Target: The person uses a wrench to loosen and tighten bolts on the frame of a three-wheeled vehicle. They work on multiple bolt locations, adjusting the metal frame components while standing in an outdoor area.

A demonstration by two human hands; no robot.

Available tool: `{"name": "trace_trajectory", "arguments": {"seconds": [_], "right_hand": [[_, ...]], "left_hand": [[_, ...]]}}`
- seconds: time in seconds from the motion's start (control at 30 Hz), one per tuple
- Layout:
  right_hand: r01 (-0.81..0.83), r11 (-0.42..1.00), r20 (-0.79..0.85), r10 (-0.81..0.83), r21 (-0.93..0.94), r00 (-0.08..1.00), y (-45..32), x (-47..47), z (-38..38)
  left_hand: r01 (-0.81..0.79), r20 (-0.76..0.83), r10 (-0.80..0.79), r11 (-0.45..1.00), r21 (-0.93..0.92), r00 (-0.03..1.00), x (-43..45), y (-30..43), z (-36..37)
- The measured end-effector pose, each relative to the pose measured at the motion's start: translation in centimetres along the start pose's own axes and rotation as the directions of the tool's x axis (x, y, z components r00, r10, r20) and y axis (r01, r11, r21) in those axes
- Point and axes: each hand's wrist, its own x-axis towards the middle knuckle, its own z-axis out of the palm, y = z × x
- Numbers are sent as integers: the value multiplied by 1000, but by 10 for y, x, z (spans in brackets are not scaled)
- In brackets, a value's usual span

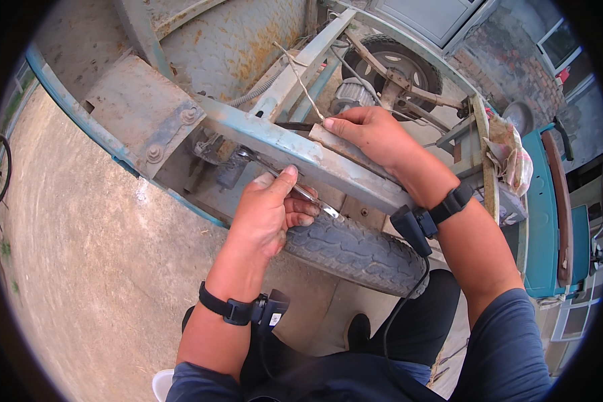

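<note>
My left hand (pixel 276 206) grips a chrome wrench (pixel 326 207) beneath the pale blue steel frame rail (pixel 291 143). Its far ring end reaches a fastener beside a metal bracket (pixel 228 173); the exact seating is too small to tell. Across the rail, my right hand (pixel 369 133) bends over a flat, worn bar (pixel 349 151). The thumb and forefinger meet at the bar's end, beside the lower end of a thin cord (pixel 306 90). Whether they pinch anything is unclear. Below both hands lies a treaded rubber tyre (pixel 357 251).
A rusty plate with two bolts (pixel 173 133) juts out at the left. Behind the rail are an electric motor (pixel 352 93) and a second wheel (pixel 402 65). A woven sack (pixel 512 151) hangs over the right side of the frame, near a teal panel (pixel 540 211).
</note>
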Motion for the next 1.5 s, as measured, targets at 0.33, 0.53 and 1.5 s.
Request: {"name": "trace_trajectory", "arguments": {"seconds": [0.33,0.53,1.5], "right_hand": [[23,1000,-22,-24,-21,999,0,0,1],[-6,1000,-21,6,4,1000,-2,-1,1],[-2,1000,-35,1,-12,999,1,0,2]], "left_hand": [[-25,-65,13,982,-188,998,-10,1,-9],[9,45,5,950,-314,999,-16,2,-3],[-13,39,34,894,-448,999,-4,25,2]]}}
